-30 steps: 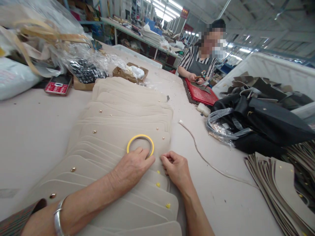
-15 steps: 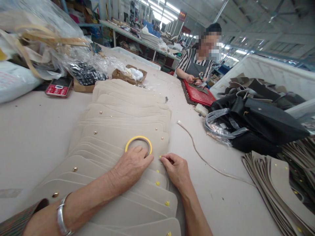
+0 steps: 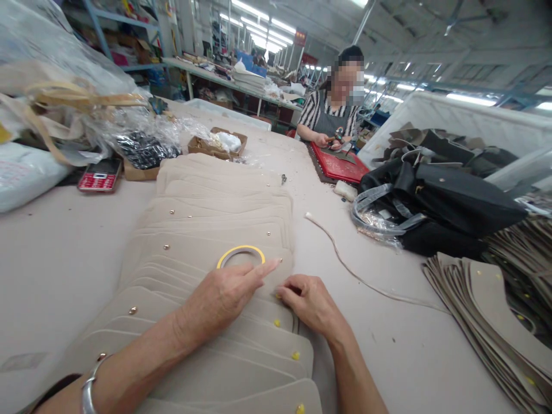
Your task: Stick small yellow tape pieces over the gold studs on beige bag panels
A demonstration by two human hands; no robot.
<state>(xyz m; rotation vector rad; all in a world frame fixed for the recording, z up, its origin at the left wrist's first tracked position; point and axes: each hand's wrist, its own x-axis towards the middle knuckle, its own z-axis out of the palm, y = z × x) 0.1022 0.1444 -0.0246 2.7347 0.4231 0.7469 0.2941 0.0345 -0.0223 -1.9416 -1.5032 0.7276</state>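
Note:
Beige panels point(image 3: 207, 230), fanned in an overlapping stack, lie before me with small metal rivets along both sides. My left hand point(image 3: 228, 287) is closed over the near side of a yellow tape roll point(image 3: 240, 250). Its index finger stretches to a rivet point(image 3: 281, 260) near the right edge. My right hand point(image 3: 308, 302) is pinched at that edge, its thumb and finger on a small piece of yellow tape point(image 3: 278, 295), partly hidden. Lower down the same edge, yellow tape bits point(image 3: 295, 356) sit on several panels.
A pale cord point(image 3: 340, 259) runs across the table to the right. Beyond are a black bag point(image 3: 461, 201) and a pile of taped panels point(image 3: 470, 299). At the far side a co-worker point(image 3: 332, 109) works over a red board point(image 3: 338, 164). A red phone point(image 3: 100, 175) lies left.
My left index finger has straightened toward the rivet. My right hand has come slightly down the panel edge, still pinched. The camera view has shifted a little.

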